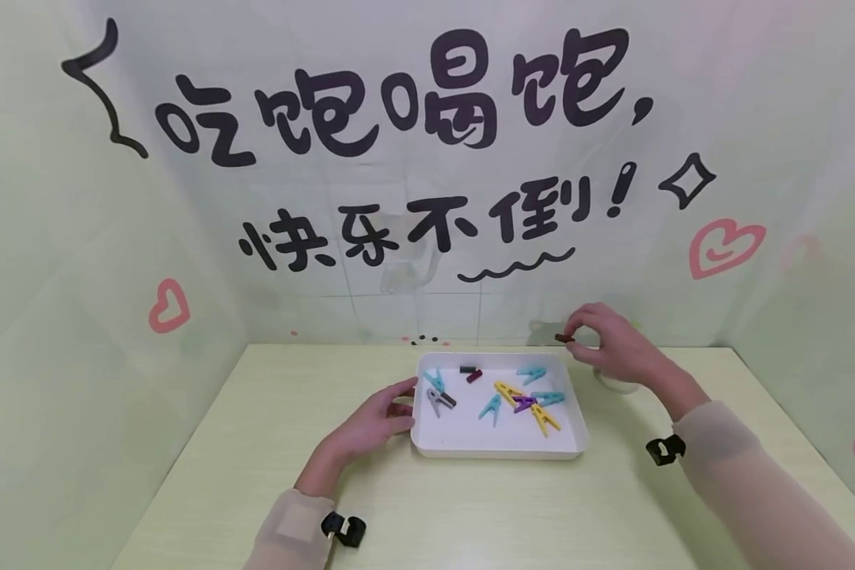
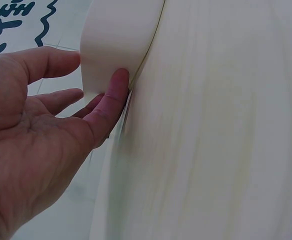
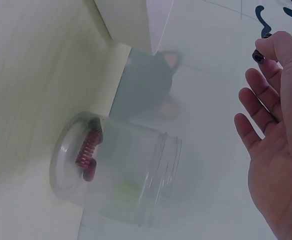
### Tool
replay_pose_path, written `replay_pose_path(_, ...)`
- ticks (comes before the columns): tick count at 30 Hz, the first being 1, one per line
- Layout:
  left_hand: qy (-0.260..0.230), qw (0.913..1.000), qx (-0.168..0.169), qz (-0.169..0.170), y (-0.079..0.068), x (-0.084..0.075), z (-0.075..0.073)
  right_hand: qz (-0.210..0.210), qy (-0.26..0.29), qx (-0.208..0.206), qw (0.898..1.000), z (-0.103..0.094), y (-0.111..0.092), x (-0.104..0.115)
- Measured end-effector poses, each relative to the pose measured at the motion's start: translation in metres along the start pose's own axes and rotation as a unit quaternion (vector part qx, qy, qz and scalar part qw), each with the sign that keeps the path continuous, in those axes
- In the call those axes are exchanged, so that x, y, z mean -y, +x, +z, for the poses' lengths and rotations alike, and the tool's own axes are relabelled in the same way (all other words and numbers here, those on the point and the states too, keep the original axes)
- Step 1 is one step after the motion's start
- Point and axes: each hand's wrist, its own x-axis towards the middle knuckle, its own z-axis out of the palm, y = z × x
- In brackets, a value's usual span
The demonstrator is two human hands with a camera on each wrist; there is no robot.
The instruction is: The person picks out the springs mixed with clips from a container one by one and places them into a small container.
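Observation:
My right hand [image 1: 609, 346] pinches a small dark-red battery [image 1: 564, 338] between thumb and fingertips, raised beyond the tray's back right corner. Its dark end shows in the right wrist view. A clear jar [image 3: 131, 170] stands below that hand, with reddish battery-like pieces [image 3: 87, 150] at its bottom; the hand hides most of it in the head view. My left hand [image 1: 370, 423] touches the left outer wall of the white tray [image 1: 499, 454], its fingers spread. Inside the tray lie several plastic clothespins [image 1: 493, 409], plus a dark-green battery [image 1: 467, 369], a dark-red one and a dark one.
The pale wooden table [image 1: 313, 396] carries the tray and jar. Behind it hangs a printed backdrop [image 1: 427, 237] with large dark characters, and light side panels stand left and right. Each sleeve has a black wrist mount [image 1: 666, 450].

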Motion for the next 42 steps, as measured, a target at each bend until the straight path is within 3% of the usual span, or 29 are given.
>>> replay_pose_path(27, -0.006, 1.0000, 0.002, -0.001, 0.001, 0.002, 0.000, 0.027, -0.034, -0.118, 0.992, -0.020, -0.047, -0.049)
replay_pose_path(42, -0.008, 1.0000, 0.005, 0.001, 0.000, 0.002, -0.001, 0.111, -0.042, -0.082, 0.990, -0.017, -0.046, -0.064)
